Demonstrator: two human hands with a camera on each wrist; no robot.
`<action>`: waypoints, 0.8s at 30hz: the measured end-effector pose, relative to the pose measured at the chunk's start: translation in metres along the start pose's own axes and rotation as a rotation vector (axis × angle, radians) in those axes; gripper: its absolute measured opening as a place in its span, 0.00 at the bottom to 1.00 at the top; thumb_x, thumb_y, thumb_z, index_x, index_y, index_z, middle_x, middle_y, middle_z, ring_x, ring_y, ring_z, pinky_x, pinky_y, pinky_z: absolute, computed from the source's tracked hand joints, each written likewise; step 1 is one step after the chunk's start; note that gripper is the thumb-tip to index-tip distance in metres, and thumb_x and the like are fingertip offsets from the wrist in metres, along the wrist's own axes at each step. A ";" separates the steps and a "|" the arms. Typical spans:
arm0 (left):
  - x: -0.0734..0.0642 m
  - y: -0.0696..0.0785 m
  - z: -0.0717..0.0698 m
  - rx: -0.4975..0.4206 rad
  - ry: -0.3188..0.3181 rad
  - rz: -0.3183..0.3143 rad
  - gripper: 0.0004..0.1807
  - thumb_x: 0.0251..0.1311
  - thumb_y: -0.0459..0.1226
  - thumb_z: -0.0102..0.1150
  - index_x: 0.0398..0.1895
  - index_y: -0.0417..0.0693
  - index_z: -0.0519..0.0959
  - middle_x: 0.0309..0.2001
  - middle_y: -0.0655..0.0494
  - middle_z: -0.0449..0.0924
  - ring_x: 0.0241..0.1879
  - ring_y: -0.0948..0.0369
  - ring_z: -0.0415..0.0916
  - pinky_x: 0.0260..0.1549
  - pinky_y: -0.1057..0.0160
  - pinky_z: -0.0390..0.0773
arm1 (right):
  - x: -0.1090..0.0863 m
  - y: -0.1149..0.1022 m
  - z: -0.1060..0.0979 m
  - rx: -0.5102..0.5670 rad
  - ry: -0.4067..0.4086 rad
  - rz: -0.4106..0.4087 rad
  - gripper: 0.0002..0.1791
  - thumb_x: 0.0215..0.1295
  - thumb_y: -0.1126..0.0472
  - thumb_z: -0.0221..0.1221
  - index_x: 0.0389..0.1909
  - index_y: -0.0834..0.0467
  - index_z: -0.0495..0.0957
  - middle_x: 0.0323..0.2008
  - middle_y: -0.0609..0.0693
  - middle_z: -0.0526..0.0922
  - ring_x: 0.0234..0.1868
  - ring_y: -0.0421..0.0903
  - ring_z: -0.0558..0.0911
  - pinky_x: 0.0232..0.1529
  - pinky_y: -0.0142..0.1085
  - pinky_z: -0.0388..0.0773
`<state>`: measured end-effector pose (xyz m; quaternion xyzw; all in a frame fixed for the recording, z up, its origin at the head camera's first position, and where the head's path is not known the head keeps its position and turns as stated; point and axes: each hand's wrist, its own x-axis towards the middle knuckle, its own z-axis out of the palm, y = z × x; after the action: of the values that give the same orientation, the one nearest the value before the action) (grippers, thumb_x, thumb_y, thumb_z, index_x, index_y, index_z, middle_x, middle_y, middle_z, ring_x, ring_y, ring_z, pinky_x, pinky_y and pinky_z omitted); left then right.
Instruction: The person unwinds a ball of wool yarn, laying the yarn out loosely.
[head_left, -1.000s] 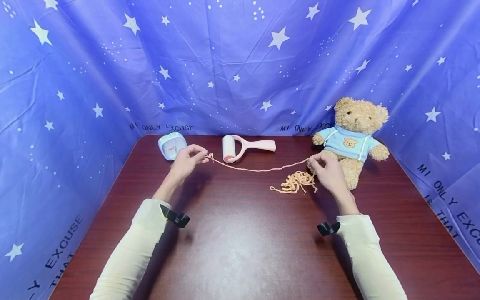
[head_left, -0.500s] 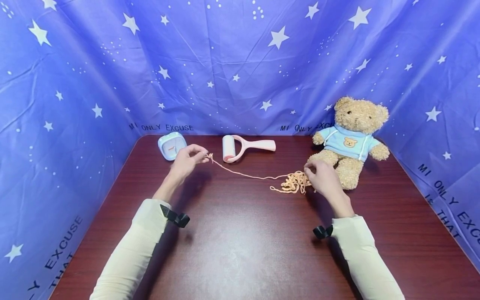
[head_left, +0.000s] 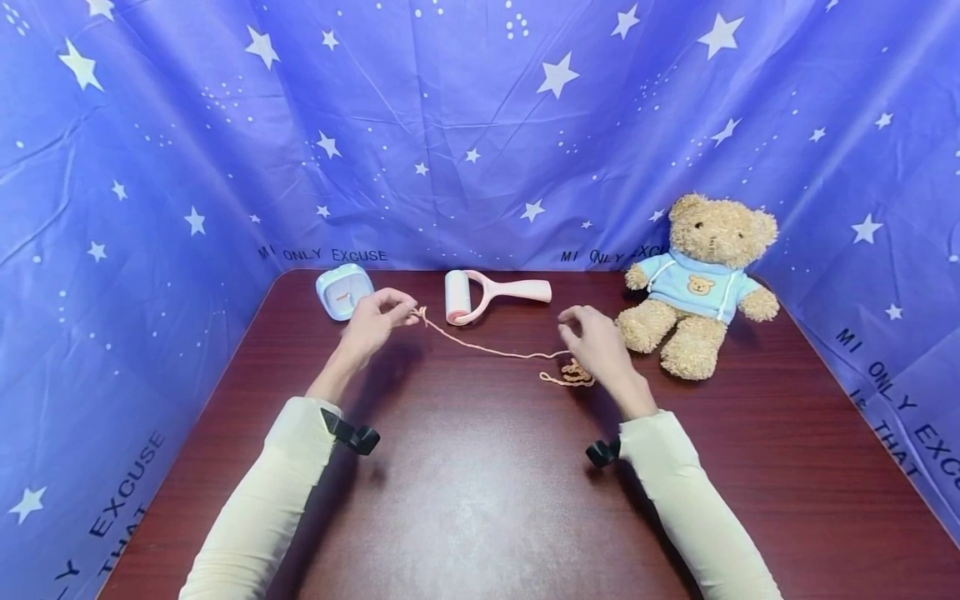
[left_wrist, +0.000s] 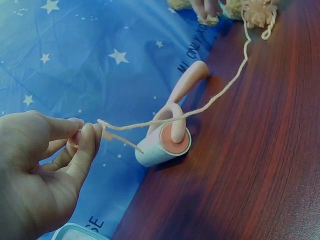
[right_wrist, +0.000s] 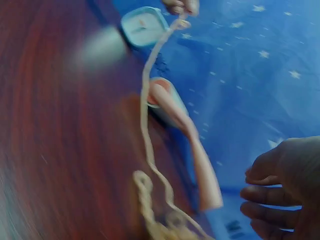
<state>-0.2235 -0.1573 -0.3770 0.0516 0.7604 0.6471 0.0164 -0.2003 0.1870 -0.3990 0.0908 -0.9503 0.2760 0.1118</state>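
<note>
My left hand (head_left: 375, 321) pinches the end of a peach yarn strand (head_left: 487, 347) between thumb and fingertips, near a small knot, at the back left of the table. In the left wrist view a short tail of yarn (left_wrist: 125, 140) pokes out past the fingertips. From there the strand sags rightward to a loose yarn pile (head_left: 576, 372) on the table. My right hand (head_left: 597, 346) hovers over that pile and partly hides it in the head view. The right wrist view shows its fingers (right_wrist: 270, 196) loosely bent, with nothing between them.
A pink-handled lint roller (head_left: 517, 290) lies at the back behind the strand. Beside my left hand stands a pale blue clock (head_left: 344, 292). A teddy bear (head_left: 697, 275) in a blue top sits at the back right. Starry blue cloth (head_left: 450, 125) encloses the table (head_left: 480, 500).
My right hand has let go of the strand, which dropped lower toward the pile, and has moved left from in front of the bear. The left hand has stayed put.
</note>
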 end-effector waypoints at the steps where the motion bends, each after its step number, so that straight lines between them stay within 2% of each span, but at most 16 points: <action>1: 0.000 0.000 0.000 0.004 -0.001 0.001 0.12 0.66 0.30 0.52 0.46 0.26 0.73 0.42 0.38 0.79 0.32 0.68 0.81 0.44 0.66 0.86 | 0.001 -0.004 0.006 0.017 -0.013 -0.012 0.12 0.64 0.59 0.57 0.45 0.59 0.79 0.42 0.57 0.82 0.46 0.56 0.80 0.50 0.51 0.77; 7: -0.001 -0.001 0.000 -0.004 -0.004 0.000 0.11 0.66 0.29 0.52 0.45 0.26 0.74 0.39 0.43 0.79 0.33 0.66 0.82 0.46 0.61 0.85 | 0.007 -0.027 0.042 0.080 -0.117 -0.094 0.15 0.64 0.59 0.60 0.49 0.59 0.78 0.46 0.54 0.82 0.50 0.53 0.80 0.56 0.47 0.77; 13: -0.001 -0.001 0.000 -0.003 -0.009 0.003 0.11 0.66 0.29 0.52 0.46 0.26 0.73 0.42 0.38 0.79 0.33 0.67 0.81 0.49 0.56 0.84 | 0.010 -0.049 0.069 0.123 -0.208 -0.161 0.18 0.66 0.59 0.58 0.56 0.59 0.76 0.53 0.55 0.80 0.57 0.52 0.77 0.63 0.46 0.74; 18: -0.001 0.000 0.001 -0.007 -0.015 0.004 0.11 0.66 0.28 0.51 0.46 0.25 0.73 0.44 0.32 0.77 0.34 0.65 0.82 0.51 0.53 0.82 | 0.013 -0.061 0.086 0.136 -0.243 -0.191 0.18 0.68 0.59 0.56 0.57 0.59 0.75 0.54 0.53 0.79 0.59 0.49 0.76 0.64 0.43 0.73; 24: 0.000 0.000 0.001 -0.005 -0.019 0.005 0.12 0.66 0.28 0.51 0.47 0.24 0.73 0.47 0.29 0.76 0.43 0.49 0.82 0.45 0.64 0.85 | 0.014 -0.074 0.095 0.165 -0.246 -0.200 0.13 0.67 0.58 0.58 0.49 0.57 0.79 0.47 0.51 0.82 0.52 0.47 0.80 0.57 0.41 0.77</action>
<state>-0.2231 -0.1561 -0.3770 0.0597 0.7584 0.6487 0.0223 -0.2116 0.0725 -0.4362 0.2269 -0.9172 0.3272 0.0135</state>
